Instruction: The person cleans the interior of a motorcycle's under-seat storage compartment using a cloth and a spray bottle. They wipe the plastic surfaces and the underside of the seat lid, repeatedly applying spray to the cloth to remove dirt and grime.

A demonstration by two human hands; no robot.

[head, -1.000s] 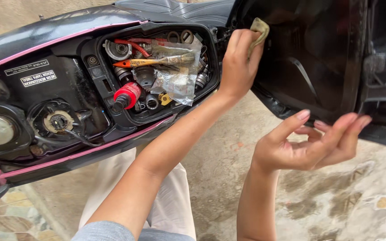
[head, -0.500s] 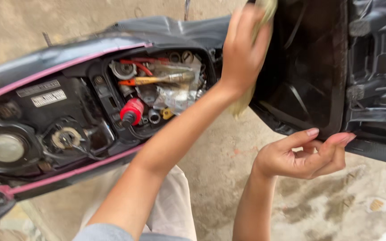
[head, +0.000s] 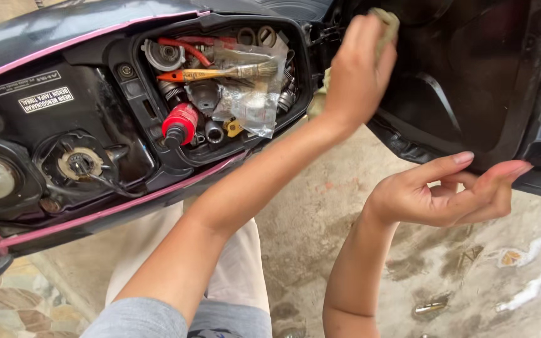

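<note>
Against the raised seat underside [head: 471,81], at upper right, the left hand [head: 358,75] is pressing a yellowish cloth [head: 386,25]; grip clamped on the cloth, fingers curled over it. Cloth is looking pale yellow-green, crumpled, mostly hidden behind the hand, with a second bit showing below the wrist at the seat's hinge edge. Seat underside is showing black, glossy plastic with a moulded ridge, tilted up and open.

Below the seat underside's lower rim, the right hand [head: 439,194] is hovering palm-up, fingers loosely apart and slightly bent, holding nothing; fingertips are lying just under the rim, contact cannot be told.

Left of the seat underside, the scooter's storage compartment [head: 151,119] is sitting open, black with a pink trim line along the body. Inside it: a paintbrush [head: 220,74] with an orange handle lying across, a red cap part [head: 181,122], a clear plastic bag [head: 255,103], coil springs and round metal parts packed together. Further left from the seat underside, a fuel filler opening [head: 81,164] is showing in the black panel.

Under the seat underside, stained concrete floor [head: 471,281] is showing.
</note>
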